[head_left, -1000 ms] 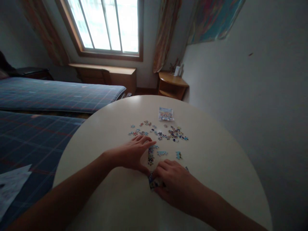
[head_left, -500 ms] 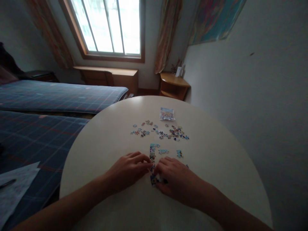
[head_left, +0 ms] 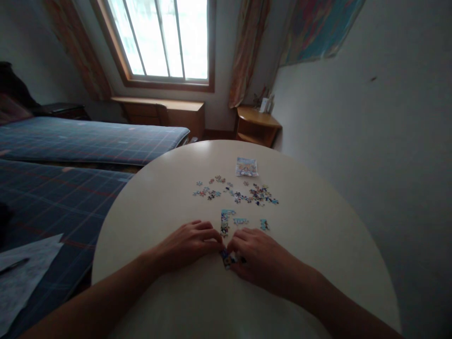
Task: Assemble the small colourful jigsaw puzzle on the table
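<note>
Both my hands rest on a round cream table point(head_left: 318, 226). My left hand point(head_left: 189, 242) lies with curled fingers, its fingertips pressed against the lower end of a joined strip of jigsaw pieces point(head_left: 225, 222). My right hand point(head_left: 259, 256) meets it from the right, fingers closed on a small joined block of pieces point(head_left: 228, 259) at the strip's near end. Two short joined bits point(head_left: 240, 221) point(head_left: 263, 225) lie just beyond my right hand. Several loose pieces point(head_left: 243, 194) are scattered farther back.
A small picture card point(head_left: 246, 166) lies at the table's far side. Beds with blue plaid covers point(head_left: 88, 141) stand to the left, with a sheet of paper point(head_left: 24, 268) on the near one. A wall point(head_left: 388, 141) runs close on the right; a wooden corner stand point(head_left: 257, 125) is behind.
My left hand has drawn back from the loose pieces toward me and closed in beside my right hand at the strip's near end. The view has shifted slightly.
</note>
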The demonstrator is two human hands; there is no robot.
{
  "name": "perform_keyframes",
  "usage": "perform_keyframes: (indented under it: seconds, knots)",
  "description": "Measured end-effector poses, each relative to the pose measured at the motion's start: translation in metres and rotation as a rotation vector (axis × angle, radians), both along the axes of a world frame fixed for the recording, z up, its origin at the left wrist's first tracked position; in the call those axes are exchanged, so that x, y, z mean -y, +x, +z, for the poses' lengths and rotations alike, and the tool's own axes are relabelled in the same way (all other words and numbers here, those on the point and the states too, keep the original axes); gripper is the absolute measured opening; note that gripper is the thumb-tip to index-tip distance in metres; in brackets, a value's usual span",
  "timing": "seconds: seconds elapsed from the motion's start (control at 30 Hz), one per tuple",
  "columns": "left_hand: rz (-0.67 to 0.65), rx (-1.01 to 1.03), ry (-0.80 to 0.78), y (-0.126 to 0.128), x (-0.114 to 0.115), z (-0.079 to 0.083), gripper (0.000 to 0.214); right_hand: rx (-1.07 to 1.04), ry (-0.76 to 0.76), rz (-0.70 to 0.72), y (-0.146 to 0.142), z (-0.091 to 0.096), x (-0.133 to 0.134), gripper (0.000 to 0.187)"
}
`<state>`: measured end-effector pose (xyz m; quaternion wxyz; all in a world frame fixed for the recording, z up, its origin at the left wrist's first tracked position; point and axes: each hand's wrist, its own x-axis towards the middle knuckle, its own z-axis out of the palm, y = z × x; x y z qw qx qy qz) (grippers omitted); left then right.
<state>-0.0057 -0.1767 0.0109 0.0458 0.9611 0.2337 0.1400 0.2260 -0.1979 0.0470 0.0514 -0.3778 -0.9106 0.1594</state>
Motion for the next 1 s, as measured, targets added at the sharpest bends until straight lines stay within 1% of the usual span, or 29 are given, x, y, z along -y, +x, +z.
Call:
perform_keyframes:
  seconds: [0.17, 0.47, 0.6, 0.7, 0.77, 0.9, 1.0]
  knots:
    - [0.000, 0.008, 0.025, 0.002, -0.002, -0.003, 0.021, -0.001, 0.027, 0.008, -0.001, -0.002, 0.001, 0.010]
    - [0.003, 0.015, 0.032, 0.004, -0.003, -0.004, 0.020, 0.049, 0.064, 0.028, -0.004, 0.003, 0.003, 0.009]
    - [0.001, 0.026, 0.029, 0.004, -0.003, -0.006, 0.020, 0.051, 0.146, 0.043, -0.005, -0.002, 0.005, 0.007]
    - [0.000, 0.044, 0.037, 0.004, -0.003, -0.006, 0.019, 0.085, 0.232, 0.066, -0.005, -0.008, 0.007, 0.007]
    - [-0.005, 0.057, 0.040, 0.005, -0.004, -0.006, 0.017, 0.116, 0.257, 0.076, -0.005, -0.010, 0.009, 0.006]
    - [-0.005, 0.057, 0.020, 0.004, -0.004, -0.004, 0.015, 0.175, 0.232, 0.096, -0.007, -0.009, 0.011, 0.002]
    - [0.000, 0.052, 0.008, 0.005, -0.003, -0.004, 0.016, 0.182, 0.167, 0.074, -0.008, -0.003, 0.011, 0.002]
